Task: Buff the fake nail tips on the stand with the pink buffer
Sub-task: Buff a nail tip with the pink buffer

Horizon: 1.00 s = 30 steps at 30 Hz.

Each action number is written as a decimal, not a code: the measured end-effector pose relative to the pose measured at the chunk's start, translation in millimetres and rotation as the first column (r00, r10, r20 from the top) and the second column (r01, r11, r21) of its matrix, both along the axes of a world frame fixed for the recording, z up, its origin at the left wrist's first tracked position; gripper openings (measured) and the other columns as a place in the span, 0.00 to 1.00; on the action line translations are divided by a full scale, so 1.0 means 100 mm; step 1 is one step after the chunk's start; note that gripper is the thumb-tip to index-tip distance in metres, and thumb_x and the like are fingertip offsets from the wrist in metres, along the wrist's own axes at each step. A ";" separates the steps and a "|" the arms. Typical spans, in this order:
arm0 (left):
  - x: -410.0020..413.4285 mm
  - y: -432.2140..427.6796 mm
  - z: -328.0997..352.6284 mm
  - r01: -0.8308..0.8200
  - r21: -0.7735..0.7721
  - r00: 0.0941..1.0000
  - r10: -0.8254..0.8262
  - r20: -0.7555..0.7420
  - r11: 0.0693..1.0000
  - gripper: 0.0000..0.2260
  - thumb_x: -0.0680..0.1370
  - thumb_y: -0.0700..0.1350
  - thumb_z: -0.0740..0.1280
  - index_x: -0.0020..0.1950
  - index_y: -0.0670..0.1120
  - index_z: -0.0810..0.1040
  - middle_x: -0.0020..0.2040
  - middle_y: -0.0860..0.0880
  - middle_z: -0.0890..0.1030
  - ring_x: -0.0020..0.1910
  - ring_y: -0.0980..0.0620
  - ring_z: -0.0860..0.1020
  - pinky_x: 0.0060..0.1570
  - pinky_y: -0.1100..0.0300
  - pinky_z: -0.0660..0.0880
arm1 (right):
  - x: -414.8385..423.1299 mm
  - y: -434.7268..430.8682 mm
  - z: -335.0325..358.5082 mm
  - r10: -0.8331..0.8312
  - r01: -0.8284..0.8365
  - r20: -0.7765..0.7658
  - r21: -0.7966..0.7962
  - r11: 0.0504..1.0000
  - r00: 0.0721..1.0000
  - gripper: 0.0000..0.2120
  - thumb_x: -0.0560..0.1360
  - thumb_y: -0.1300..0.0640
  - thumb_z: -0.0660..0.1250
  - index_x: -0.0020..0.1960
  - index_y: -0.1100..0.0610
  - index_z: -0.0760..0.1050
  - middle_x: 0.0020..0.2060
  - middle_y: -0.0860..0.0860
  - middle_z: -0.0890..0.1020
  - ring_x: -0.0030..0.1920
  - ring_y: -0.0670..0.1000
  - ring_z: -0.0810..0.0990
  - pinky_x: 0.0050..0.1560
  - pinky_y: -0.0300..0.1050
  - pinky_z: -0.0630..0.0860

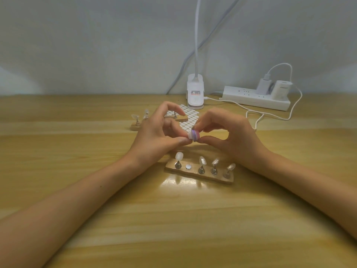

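Stand: a wooden strip (193, 172) lying on the counter (173, 225) between the two forearms, carrying four metal pegs.
Nail tips: four clear nail tips (179, 156), one on each peg of the stand; the second spot from its left end shows only a bare metal disc (188, 166).
Pink buffer: a small block (195, 134) with pink and purple layers, held in the air just behind and above the stand.
Right hand: the right hand (229, 136) is behind the stand's right half, its thumb and fingers pinching the buffer from that side.
Left hand: the left hand (158, 134) is behind the stand's left end; thumb and one finger pinch a small pale piece (188, 135) against the buffer's end (too blurred to name), index finger arched above.
Second stand: another wooden strip (135, 127) with nail tips, well behind the stand, partly hidden by the left hand.
Sticker sheet: white ovals (190, 114), behind the stand, past the hands.
Lamp clip: white (195, 93), further back from the stand.
Power strip: white (251, 97), far behind the stand to the right, two chargers plugged in.
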<state>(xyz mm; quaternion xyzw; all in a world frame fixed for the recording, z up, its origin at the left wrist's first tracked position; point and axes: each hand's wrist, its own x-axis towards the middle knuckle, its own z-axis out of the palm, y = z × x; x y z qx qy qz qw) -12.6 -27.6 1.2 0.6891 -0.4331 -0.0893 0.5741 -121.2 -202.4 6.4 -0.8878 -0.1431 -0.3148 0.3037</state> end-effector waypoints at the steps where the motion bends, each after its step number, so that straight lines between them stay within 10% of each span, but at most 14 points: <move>1: -0.01 -0.01 0.00 0.005 0.005 1.000 -0.005 0.010 1.000 0.22 0.70 0.39 0.79 0.57 0.47 0.72 0.34 0.51 0.84 0.40 0.55 0.84 0.41 0.67 0.76 | 0.00 -0.01 0.00 -0.001 0.001 0.012 0.004 1.000 1.000 0.07 0.72 0.64 0.75 0.48 0.64 0.80 0.46 0.50 0.84 0.48 0.49 0.83 0.51 0.47 0.81; 15: 0.00 -0.02 -0.02 0.006 0.039 0.995 -0.009 0.097 0.999 0.21 0.69 0.36 0.78 0.49 0.50 0.68 0.33 0.54 0.84 0.36 0.61 0.82 0.37 0.74 0.70 | -0.02 0.00 -0.03 -0.033 0.033 0.036 0.000 0.999 0.999 0.06 0.72 0.67 0.75 0.48 0.64 0.81 0.45 0.52 0.84 0.47 0.51 0.83 0.52 0.48 0.81; 22: 0.01 -0.01 -0.02 0.055 0.065 0.999 -0.055 -0.001 0.996 0.22 0.69 0.34 0.78 0.48 0.48 0.67 0.35 0.49 0.85 0.38 0.52 0.83 0.53 0.41 0.80 | -0.01 0.00 -0.04 -0.028 0.028 0.042 0.002 1.000 0.999 0.06 0.71 0.68 0.75 0.47 0.63 0.81 0.45 0.54 0.84 0.48 0.52 0.83 0.53 0.48 0.81; 30: 0.00 -0.01 0.00 0.051 0.070 0.999 -0.051 -0.004 0.996 0.21 0.70 0.34 0.78 0.49 0.47 0.67 0.35 0.50 0.84 0.38 0.54 0.83 0.54 0.39 0.79 | -0.01 0.00 -0.04 -0.034 0.037 0.053 -0.039 0.999 0.998 0.07 0.71 0.67 0.76 0.47 0.63 0.81 0.45 0.53 0.84 0.48 0.52 0.83 0.53 0.47 0.80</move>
